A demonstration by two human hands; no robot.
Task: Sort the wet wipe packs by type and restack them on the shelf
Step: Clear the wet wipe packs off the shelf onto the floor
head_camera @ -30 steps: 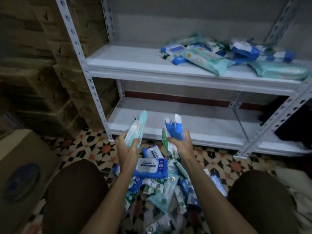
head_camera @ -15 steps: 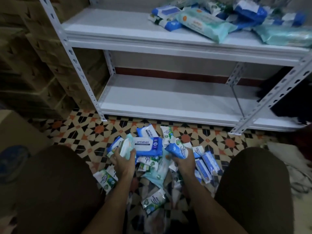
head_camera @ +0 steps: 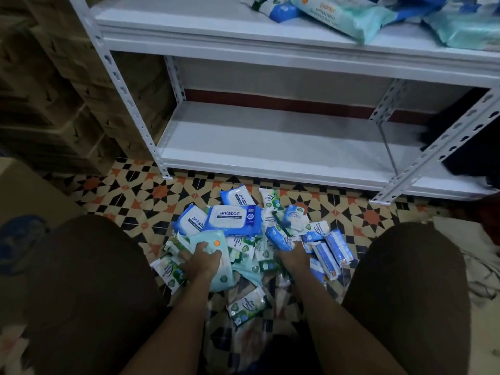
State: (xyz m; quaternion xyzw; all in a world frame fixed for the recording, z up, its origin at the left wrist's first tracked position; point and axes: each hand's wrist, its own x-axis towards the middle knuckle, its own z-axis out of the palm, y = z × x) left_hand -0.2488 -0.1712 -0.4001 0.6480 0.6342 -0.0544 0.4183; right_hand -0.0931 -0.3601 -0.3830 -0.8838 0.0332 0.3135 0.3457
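On the patterned tile floor (head_camera: 151, 196) before the white shelf (head_camera: 270, 147), the left hand (head_camera: 200, 262) grasps a teal pack (head_camera: 213, 243) and the right hand (head_camera: 293, 257) a blue pack (head_camera: 277, 235) within the pile (head_camera: 238, 220).

Glossy plastic wipe packs (head_camera: 233, 220), matt painted metal shelf (head_camera: 270, 147) (perforated posts), smooth patterned tile floor (head_camera: 140, 196)

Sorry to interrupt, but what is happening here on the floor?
A person crouches over a pile of wet wipe packs on the tiled floor. The left hand grips a pale teal pack; the right hand holds a blue pack. Other packs lie on the upper shelf.
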